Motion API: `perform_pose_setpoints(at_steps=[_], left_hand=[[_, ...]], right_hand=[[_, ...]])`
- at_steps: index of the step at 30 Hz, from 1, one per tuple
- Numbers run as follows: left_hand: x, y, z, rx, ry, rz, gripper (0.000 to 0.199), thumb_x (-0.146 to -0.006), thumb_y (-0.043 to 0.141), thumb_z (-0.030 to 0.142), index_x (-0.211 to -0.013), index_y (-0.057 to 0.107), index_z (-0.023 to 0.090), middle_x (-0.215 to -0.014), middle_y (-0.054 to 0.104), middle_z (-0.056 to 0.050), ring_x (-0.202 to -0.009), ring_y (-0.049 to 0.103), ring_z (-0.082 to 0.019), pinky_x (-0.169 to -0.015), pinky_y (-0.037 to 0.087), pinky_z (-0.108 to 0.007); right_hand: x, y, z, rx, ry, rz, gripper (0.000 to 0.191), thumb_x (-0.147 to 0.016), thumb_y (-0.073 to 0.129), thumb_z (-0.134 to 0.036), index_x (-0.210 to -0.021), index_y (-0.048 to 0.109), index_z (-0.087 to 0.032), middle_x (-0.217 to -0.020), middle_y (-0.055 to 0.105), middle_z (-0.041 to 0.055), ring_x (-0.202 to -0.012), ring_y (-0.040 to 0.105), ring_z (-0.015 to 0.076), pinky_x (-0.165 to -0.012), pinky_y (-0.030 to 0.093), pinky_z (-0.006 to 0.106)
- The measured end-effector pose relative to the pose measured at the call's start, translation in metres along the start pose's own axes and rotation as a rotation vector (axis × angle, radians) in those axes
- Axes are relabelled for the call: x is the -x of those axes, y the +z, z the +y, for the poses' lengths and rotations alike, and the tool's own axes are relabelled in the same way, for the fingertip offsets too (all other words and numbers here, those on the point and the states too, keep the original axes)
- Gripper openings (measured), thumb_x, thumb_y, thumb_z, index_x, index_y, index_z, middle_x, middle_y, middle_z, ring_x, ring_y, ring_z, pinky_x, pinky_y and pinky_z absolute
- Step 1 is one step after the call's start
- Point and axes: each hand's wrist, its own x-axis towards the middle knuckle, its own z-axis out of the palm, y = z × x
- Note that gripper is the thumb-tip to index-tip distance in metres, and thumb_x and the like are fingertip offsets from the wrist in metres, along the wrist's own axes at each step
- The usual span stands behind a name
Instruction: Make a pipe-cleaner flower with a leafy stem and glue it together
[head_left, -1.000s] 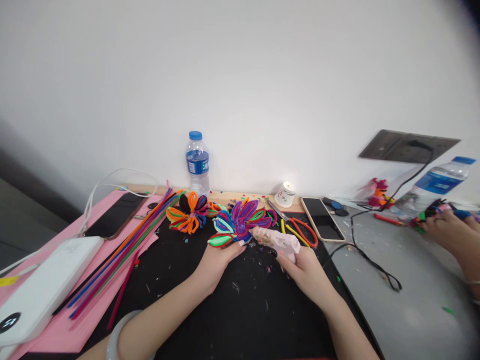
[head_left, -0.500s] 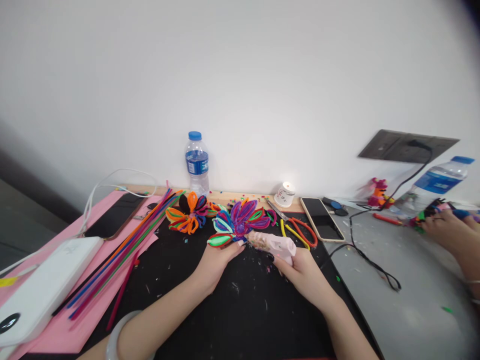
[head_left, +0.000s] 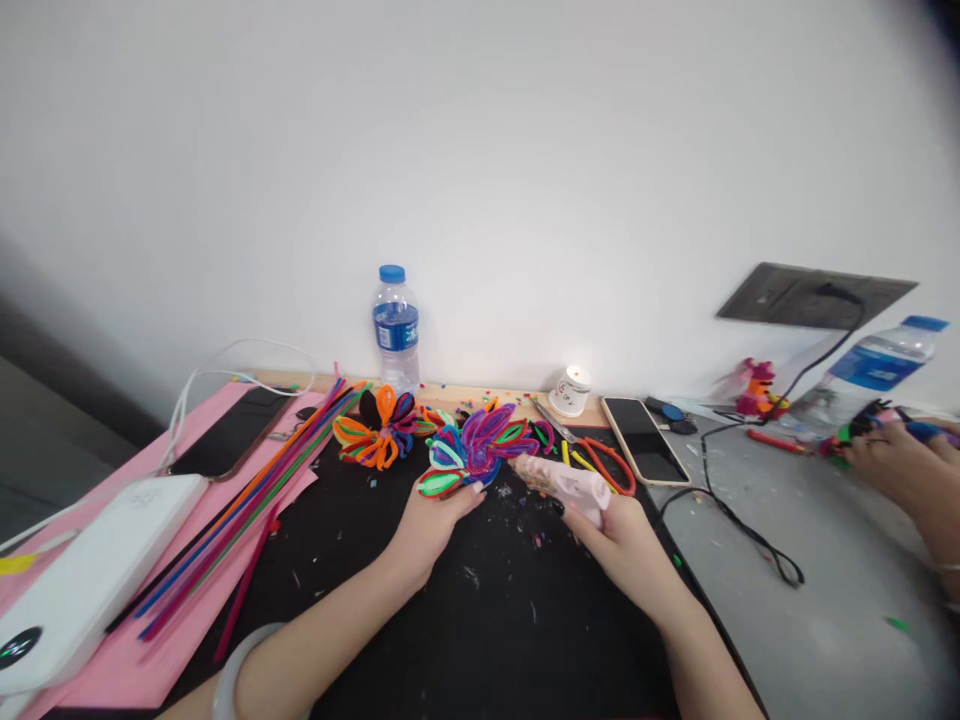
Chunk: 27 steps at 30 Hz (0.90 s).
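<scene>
Flower, many-coloured with purple petals (head_left: 491, 435): one, centre of frame, above a black mat (head_left: 480, 640). Left hand (head_left: 433, 525): closed on the flower's lower edge, thumb along the near side; the fingers underneath are hidden.

Glue gun, pale pink (head_left: 566, 485): one, right of centre, nozzle pointing left, just beside the flower's middle; contact cannot be told. Right hand (head_left: 626, 550): wrapped round its handle; trigger finger out of sight.

Second flower, mostly orange (head_left: 385, 425): one, left of centre, behind the left hand.

Scissors, orange-handled (head_left: 615, 465): one pair, right of centre, behind the gun.

Pipe cleaners (head_left: 240, 510): a loose bundle, lower left, slanting across pink paper (head_left: 176, 640).

Paper cup (head_left: 571, 392): one, upside down, at the wall foot, right of centre.

Bottle, blue-capped (head_left: 397, 330): one, upright, left of centre, by the wall.

Co-worker's hand (head_left: 892, 465): right edge, at colourful pieces.
</scene>
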Motion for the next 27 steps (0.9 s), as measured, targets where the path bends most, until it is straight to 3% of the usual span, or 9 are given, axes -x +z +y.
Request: perform_pose_setpoints(at_steps=[4, 9, 11, 16, 21, 23, 27], left_hand=[[0.001, 0.000, 0.003, 0.022, -0.018, -0.010, 0.034, -0.062, 0.071, 0.024, -0.095, 0.065, 0.017, -0.097, 0.068, -0.005, -0.102, 0.056, -0.025, -0.087, 0.046, -0.039], [0.004, 0.001, 0.008, 0.056, -0.021, -0.021, 0.037, -0.063, 0.071, 0.024, -0.099, 0.063, 0.017, -0.101, 0.066, -0.006, -0.106, 0.054, -0.026, -0.089, 0.046, -0.039], [0.004, 0.002, 0.010, 0.064, -0.018, -0.019, 0.036, -0.063, 0.071, 0.023, -0.098, 0.063, 0.017, -0.102, 0.066, -0.007, -0.107, 0.054, -0.026, -0.089, 0.045, -0.039], [0.003, 0.002, 0.012, 0.074, -0.017, -0.020, 0.037, -0.064, 0.071, 0.023, -0.099, 0.062, 0.017, -0.102, 0.066, -0.007, -0.105, 0.055, -0.025, -0.089, 0.045, -0.040], [0.002, 0.001, 0.015, 0.079, -0.006, -0.019, 0.033, -0.064, 0.070, 0.022, -0.096, 0.063, 0.017, -0.103, 0.066, -0.007, -0.105, 0.055, -0.025, -0.090, 0.044, -0.040], [0.002, 0.001, 0.018, 0.093, -0.001, -0.006, 0.032, -0.064, 0.071, 0.022, -0.095, 0.063, 0.017, -0.103, 0.066, -0.007, -0.106, 0.054, -0.025, -0.090, 0.044, -0.039], [0.000, 0.002, 0.025, 0.128, 0.028, 0.036, 0.037, -0.063, 0.071, 0.020, -0.099, 0.061, 0.019, -0.106, 0.064, -0.007, -0.108, 0.053, -0.025, -0.090, 0.044, -0.040]], right_hand=[[0.009, -0.012, 0.020, 0.173, 0.140, 0.062, 0.030, -0.080, 0.046, -0.036, -0.076, 0.064, -0.012, -0.058, 0.062, 0.0022, -0.052, 0.056, 0.0157, -0.048, 0.043, 0.021], [0.028, -0.040, 0.047, 0.377, 0.318, 0.329, 0.037, -0.076, 0.046, -0.042, -0.093, 0.061, -0.012, -0.066, 0.065, 0.0050, -0.058, 0.059, 0.0195, -0.051, 0.043, 0.024], [0.035, -0.054, 0.057, 0.467, 0.406, 0.375, 0.040, -0.076, 0.044, -0.043, -0.099, 0.058, -0.014, -0.070, 0.065, 0.0062, -0.060, 0.060, 0.0213, -0.050, 0.043, 0.025], [0.051, -0.088, 0.096, 0.637, 0.452, 0.322, 0.033, -0.076, 0.036, -0.032, -0.096, 0.054, -0.013, -0.077, 0.062, 0.0133, -0.070, 0.060, 0.0266, -0.056, 0.043, 0.031], [0.061, -0.109, 0.149, 0.859, 0.725, 0.263, 0.034, -0.075, 0.035, -0.028, -0.100, 0.053, -0.014, -0.076, 0.060, 0.0232, -0.064, 0.061, 0.0310, -0.052, 0.040, 0.038], [0.062, -0.116, 0.167, 0.883, 0.790, 0.219, 0.027, -0.072, 0.043, -0.030, -0.091, 0.058, -0.017, -0.079, 0.060, 0.0269, -0.063, 0.061, 0.0315, -0.051, 0.037, 0.039], [0.060, -0.134, 0.187, 0.801, 0.750, 0.215, 0.011, -0.062, 0.057, -0.034, -0.065, 0.060, -0.024, -0.067, 0.059, 0.0213, -0.058, 0.060, 0.0301, -0.053, 0.034, 0.042]])
